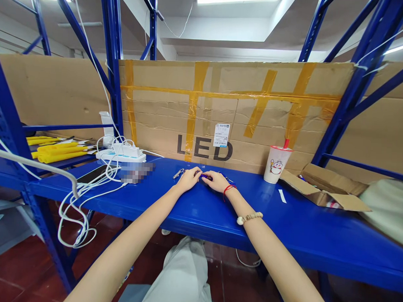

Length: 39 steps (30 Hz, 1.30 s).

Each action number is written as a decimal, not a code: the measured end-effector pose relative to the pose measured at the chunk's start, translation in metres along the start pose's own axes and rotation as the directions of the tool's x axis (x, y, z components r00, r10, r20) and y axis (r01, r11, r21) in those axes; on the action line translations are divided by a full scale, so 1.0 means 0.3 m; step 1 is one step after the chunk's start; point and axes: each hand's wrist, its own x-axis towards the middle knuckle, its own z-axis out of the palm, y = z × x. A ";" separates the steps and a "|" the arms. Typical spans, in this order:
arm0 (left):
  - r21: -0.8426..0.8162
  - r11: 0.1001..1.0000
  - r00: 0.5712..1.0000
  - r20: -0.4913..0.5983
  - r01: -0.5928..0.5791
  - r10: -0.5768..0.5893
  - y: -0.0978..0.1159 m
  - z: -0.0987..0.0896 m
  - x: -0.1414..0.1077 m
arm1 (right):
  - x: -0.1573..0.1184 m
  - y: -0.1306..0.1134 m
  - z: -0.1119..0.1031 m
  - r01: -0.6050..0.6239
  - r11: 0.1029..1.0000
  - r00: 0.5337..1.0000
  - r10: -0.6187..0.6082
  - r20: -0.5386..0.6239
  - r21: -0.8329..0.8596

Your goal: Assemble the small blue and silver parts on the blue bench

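My left hand (189, 179) rests on the blue table (192, 212), its fingers bent together. Close beside it, my right hand (216, 181) has its fingertips pressed on a small dark blue object (205, 176) that lies between the two hands. What this object is cannot be made out. A small metallic piece (178, 173) lies just left of my left hand. Behind my right hand, a thin blue item (229, 180) shows on the table. Whether my left fingers grip anything is hidden.
White cables and a power strip (122, 155) lie at the left, near yellow-handled tools (62, 151). A cup with a red straw (276, 164) and an open cardboard box (322, 186) stand at the right. Taped cardboard (156, 114) lines the back.
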 end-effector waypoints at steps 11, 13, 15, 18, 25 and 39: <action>0.007 1.000 0.998 0.059 0.031 -0.031 0.010 -0.002 -0.002 | -0.013 -0.018 -0.024 -0.054 0.990 0.996 0.044 0.081 0.131; -0.003 1.000 0.998 0.052 0.025 -0.025 0.014 -0.001 -0.004 | -0.015 -0.024 -0.027 -0.089 0.987 0.993 0.078 0.086 0.132; -0.017 1.000 0.999 0.048 0.014 -0.013 0.014 0.000 -0.003 | -0.018 -0.032 -0.031 -0.121 0.983 0.990 0.109 0.094 0.137; -0.015 1.000 1.000 0.004 -0.010 0.010 0.010 0.004 0.000 | -0.023 -0.039 -0.038 -0.154 0.974 0.984 0.137 0.110 0.166; 0.059 0.991 0.980 -0.167 0.117 -0.106 0.009 0.000 -0.003 | -0.025 -0.031 -0.043 -0.191 0.977 0.979 0.183 0.085 0.095; 0.034 0.985 0.976 -0.145 0.169 -0.163 0.007 -0.007 0.001 | -0.017 -0.010 -0.021 -0.130 0.988 0.991 0.128 0.029 0.081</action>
